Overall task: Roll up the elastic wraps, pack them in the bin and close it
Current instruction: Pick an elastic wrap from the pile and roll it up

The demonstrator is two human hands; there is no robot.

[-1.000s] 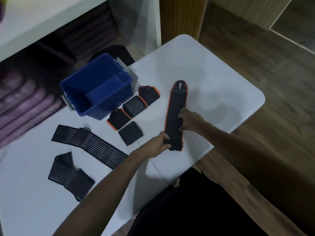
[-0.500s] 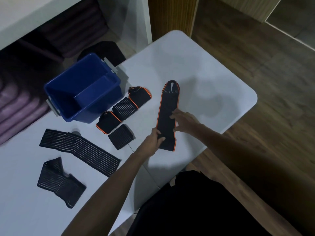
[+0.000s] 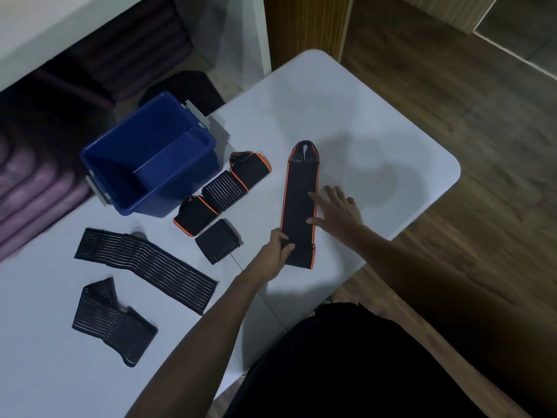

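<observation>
1. You stand at a white table on a wood floor; the open blue bin sits far left.
2. Your left hand pinches the near end of the orange-edged wrap lying flat mid-table.
3. Your right hand is spread open, fingertips at the wrap's right edge.

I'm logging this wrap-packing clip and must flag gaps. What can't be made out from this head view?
- Lid: none in view, so whether the blue bin can be closed is unknown.
- Near end of the orange-edged wrap: the left hand covers one corner, so I cannot tell whether rolling has begun.
- Right hand: open and spread at the wrap's edge; contact is unclear.
- Small wraps beside the bin: too dim to tell rolled from folded.
</observation>
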